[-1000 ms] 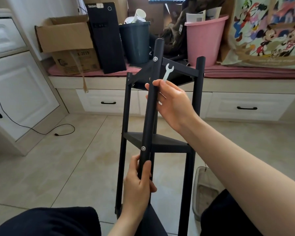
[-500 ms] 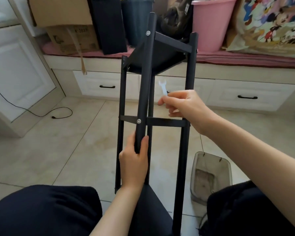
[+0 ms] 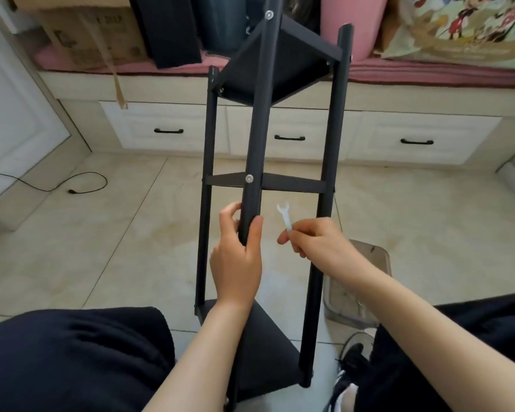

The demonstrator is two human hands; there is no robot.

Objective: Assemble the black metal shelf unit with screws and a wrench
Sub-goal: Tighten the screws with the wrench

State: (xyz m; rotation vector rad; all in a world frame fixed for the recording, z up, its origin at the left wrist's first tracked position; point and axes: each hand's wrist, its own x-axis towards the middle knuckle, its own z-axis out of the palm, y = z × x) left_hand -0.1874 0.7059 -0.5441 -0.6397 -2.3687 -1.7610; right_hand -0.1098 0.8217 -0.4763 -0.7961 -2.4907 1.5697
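two hands work at the shelf [image 3: 280, 63], well apart from each other, and we see both from above. the left hand [image 3: 235, 263] grips the middle post [image 3: 257, 129], thumb on the right of the tube and fingers curled round its left side, just below a screw [image 3: 249, 179] that joins the post to the middle tier [image 3: 292, 185]. the right hand [image 3: 315, 248] pinches a small white wrench [image 3: 284, 217] by its lower end between thumb and fingertips; the open jaw of the wrench points up and touches nothing, and it sits between the middle post and the right post [image 3: 327, 173]. the shelf leans away from us, its top tier far beyond the hands, its bottom tier [image 3: 262, 352] under the left wrist, between our knees. a second screw [image 3: 269, 14] shows on the post far above the left hand. to the right of the right hand a clear tray [image 3: 369, 254] lies on the floor [image 3: 101, 248]. beyond both hands we see white drawers [image 3: 280, 135].
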